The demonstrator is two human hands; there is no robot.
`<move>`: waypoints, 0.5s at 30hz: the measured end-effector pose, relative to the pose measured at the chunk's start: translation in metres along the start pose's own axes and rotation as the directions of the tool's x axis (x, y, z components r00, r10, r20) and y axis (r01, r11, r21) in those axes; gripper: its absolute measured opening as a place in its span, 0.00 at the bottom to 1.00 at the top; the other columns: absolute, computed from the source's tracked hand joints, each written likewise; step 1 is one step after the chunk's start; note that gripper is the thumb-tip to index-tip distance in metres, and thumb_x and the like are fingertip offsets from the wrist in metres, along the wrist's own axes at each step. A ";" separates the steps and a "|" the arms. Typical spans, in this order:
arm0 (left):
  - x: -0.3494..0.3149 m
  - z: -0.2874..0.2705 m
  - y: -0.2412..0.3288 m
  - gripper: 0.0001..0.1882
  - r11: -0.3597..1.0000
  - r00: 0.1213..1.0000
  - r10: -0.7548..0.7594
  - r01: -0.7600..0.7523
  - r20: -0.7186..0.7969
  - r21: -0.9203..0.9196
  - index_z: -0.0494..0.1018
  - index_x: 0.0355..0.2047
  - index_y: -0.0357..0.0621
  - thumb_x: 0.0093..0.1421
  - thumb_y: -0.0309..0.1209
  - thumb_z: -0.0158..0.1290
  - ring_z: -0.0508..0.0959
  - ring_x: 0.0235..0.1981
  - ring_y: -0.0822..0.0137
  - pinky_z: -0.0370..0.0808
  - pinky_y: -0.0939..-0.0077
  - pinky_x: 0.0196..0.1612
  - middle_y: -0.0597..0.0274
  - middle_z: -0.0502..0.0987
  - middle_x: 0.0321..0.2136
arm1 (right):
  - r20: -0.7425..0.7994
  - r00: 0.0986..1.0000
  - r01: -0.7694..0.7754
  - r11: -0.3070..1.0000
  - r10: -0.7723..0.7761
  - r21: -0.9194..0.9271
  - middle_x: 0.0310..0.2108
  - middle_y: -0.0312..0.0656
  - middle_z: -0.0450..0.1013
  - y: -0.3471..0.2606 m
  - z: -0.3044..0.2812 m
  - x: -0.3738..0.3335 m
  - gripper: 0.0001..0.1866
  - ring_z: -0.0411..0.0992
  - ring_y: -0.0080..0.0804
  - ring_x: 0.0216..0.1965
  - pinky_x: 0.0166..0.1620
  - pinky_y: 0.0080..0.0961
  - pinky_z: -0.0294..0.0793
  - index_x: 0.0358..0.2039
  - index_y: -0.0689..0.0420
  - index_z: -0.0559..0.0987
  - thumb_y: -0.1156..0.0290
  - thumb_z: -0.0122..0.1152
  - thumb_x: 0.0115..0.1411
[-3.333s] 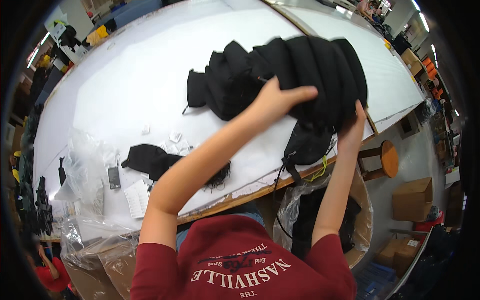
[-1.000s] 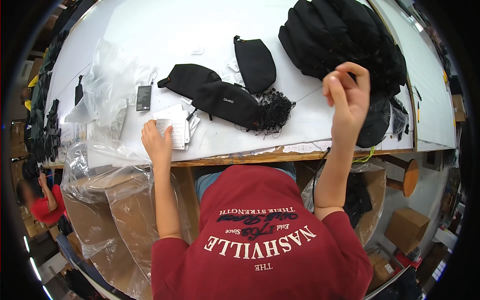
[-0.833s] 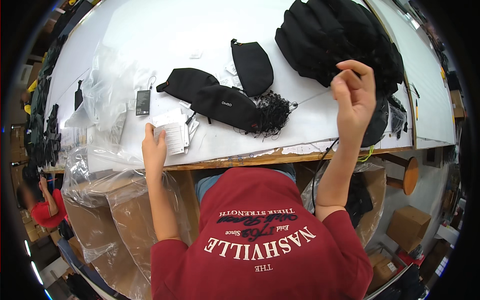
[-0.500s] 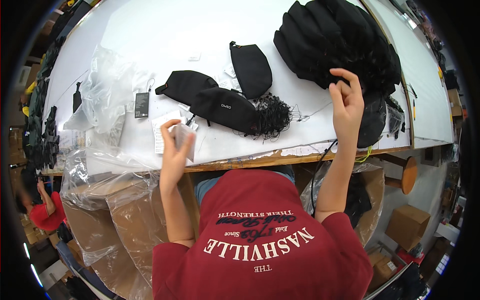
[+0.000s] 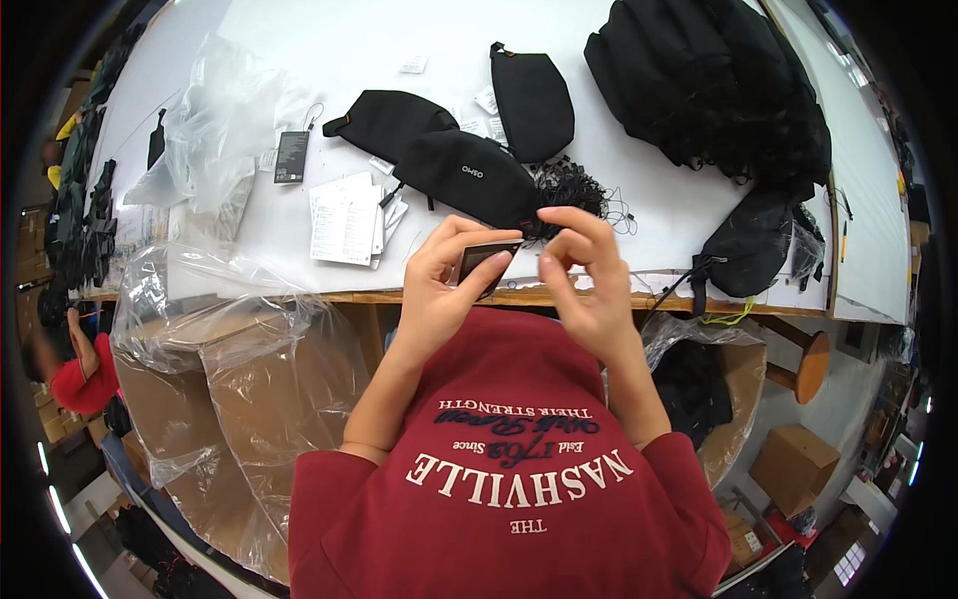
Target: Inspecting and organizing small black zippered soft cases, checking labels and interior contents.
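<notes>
My left hand [image 5: 446,277] is closed around a small stack of dark cards with pale edges [image 5: 485,262], the thumb lying across the top face. Just to its right my right hand [image 5: 589,275] has its fingers curved and apart, and I see nothing between them. Beyond both hands lies a black pouch [image 5: 467,178], with a tangled heap of black cords [image 5: 571,190] at its right end. Two more black pouches, one on the left [image 5: 391,122] and one upright behind [image 5: 534,105], rest on the white table [image 5: 329,50].
White printed leaflets [image 5: 342,220] and a black hang tag [image 5: 291,157] lie on the left, beside clear plastic bags [image 5: 215,130]. A big pile of black pouches [image 5: 714,85] covers the right. Plastic-lined cartons [image 5: 269,399] stand below the table edge.
My left hand has come right from beside the leaflets, bringing the cards. My right hand has moved left and nearer, away from the black pile. The view has shifted slightly.
</notes>
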State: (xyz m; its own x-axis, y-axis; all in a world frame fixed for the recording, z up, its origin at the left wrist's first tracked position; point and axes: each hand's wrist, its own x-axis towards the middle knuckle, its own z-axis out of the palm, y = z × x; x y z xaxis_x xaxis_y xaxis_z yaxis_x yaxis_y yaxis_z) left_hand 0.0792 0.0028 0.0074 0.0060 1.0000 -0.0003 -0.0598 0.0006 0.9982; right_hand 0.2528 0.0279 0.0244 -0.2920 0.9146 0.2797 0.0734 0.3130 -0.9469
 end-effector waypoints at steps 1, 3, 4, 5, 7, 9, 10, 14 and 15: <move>-0.001 0.001 0.000 0.10 0.995 0.999 0.042 -0.040 -0.022 0.089 0.78 0.39 0.37 0.55 0.24 0.59 0.73 0.33 0.76 0.69 0.83 0.33 0.64 0.74 0.33 | -0.002 1.000 0.028 1.000 -0.028 0.011 0.21 0.35 0.68 0.002 0.007 -0.001 0.21 0.64 0.18 0.19 0.25 0.16 0.65 0.51 0.58 0.69 0.84 0.53 0.56; -0.005 0.005 0.002 0.09 0.998 0.997 0.045 -0.041 -0.068 0.057 0.78 0.38 0.37 0.55 0.23 0.59 0.73 0.31 0.76 0.69 0.82 0.33 0.64 0.74 0.31 | -0.004 0.991 0.132 0.990 -0.133 -0.048 0.22 0.36 0.70 0.006 0.014 -0.001 0.20 0.64 0.20 0.18 0.23 0.19 0.67 0.49 0.57 0.73 0.84 0.55 0.55; -0.006 0.007 0.003 0.08 0.999 0.993 0.051 -0.049 -0.110 0.024 0.79 0.36 0.37 0.54 0.23 0.59 0.73 0.29 0.75 0.69 0.82 0.32 0.64 0.74 0.29 | -0.002 0.991 0.132 0.990 -0.132 -0.047 0.22 0.36 0.70 0.006 0.016 0.000 0.20 0.64 0.20 0.18 0.23 0.19 0.67 0.49 0.57 0.73 0.84 0.55 0.55; -0.007 0.007 0.004 0.08 0.999 0.992 0.051 -0.048 -0.111 0.025 0.79 0.36 0.37 0.54 0.23 0.59 0.73 0.29 0.75 0.69 0.82 0.32 0.64 0.74 0.29 | -0.032 0.983 0.175 0.977 -0.179 -0.119 0.22 0.36 0.70 0.006 0.018 0.000 0.19 0.65 0.21 0.18 0.23 0.19 0.67 0.48 0.57 0.74 0.84 0.55 0.55; -0.010 0.008 0.006 0.08 0.980 0.980 0.148 -0.127 -0.133 0.155 0.79 0.34 0.38 0.52 0.20 0.60 0.75 0.28 0.73 0.70 0.81 0.32 0.62 0.75 0.28 | -0.058 0.971 0.216 0.957 -0.231 -0.192 0.22 0.36 0.70 0.006 0.021 -0.003 0.19 0.66 0.21 0.19 0.23 0.19 0.67 0.47 0.57 0.74 0.84 0.56 0.54; -0.008 0.009 0.007 0.09 0.954 0.967 0.224 -0.191 -0.124 0.229 0.79 0.34 0.38 0.50 0.19 0.61 0.75 0.28 0.71 0.71 0.81 0.32 0.62 0.76 0.28 | -0.057 0.975 0.195 0.952 -0.214 -0.236 0.23 0.38 0.72 0.008 0.021 -0.002 0.18 0.67 0.21 0.19 0.24 0.18 0.67 0.46 0.57 0.74 0.84 0.56 0.55; -0.007 0.009 0.007 0.10 0.918 0.947 0.302 -0.259 -0.108 0.301 0.80 0.33 0.38 0.48 0.18 0.61 0.76 0.28 0.70 0.72 0.80 0.33 0.61 0.76 0.28 | -0.056 0.976 0.192 0.953 -0.210 -0.233 0.23 0.38 0.72 0.008 0.021 -0.003 0.18 0.67 0.21 0.19 0.24 0.18 0.67 0.46 0.57 0.74 0.84 0.56 0.55; -0.010 0.004 0.010 0.14 0.863 0.912 0.408 -0.371 -0.042 0.342 0.81 0.34 0.40 0.44 0.16 0.62 0.76 0.29 0.68 0.73 0.79 0.33 0.61 0.77 0.30 | -0.085 0.996 -0.004 1.000 0.007 0.029 0.25 0.39 0.75 0.006 0.016 -0.010 0.13 0.70 0.19 0.22 0.25 0.16 0.68 0.42 0.59 0.74 0.83 0.59 0.55; -0.011 0.003 0.010 0.15 0.855 0.900 0.435 -0.401 -0.032 0.328 0.81 0.34 0.42 0.43 0.17 0.63 0.76 0.30 0.68 0.73 0.79 0.33 0.62 0.77 0.30 | -0.040 0.998 -0.044 0.995 0.048 0.090 0.25 0.38 0.75 0.007 0.012 -0.011 0.12 0.71 0.18 0.23 0.25 0.16 0.68 0.40 0.60 0.74 0.82 0.61 0.55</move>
State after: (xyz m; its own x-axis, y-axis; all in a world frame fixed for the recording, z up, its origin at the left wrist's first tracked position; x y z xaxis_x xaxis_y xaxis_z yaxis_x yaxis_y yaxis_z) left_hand 0.0818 -0.0083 0.0178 -0.0529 0.9004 0.4318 0.2742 -0.4027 0.8733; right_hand 0.2453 0.0172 0.0127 -0.2498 0.9380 0.2402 0.0004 0.2482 -0.9687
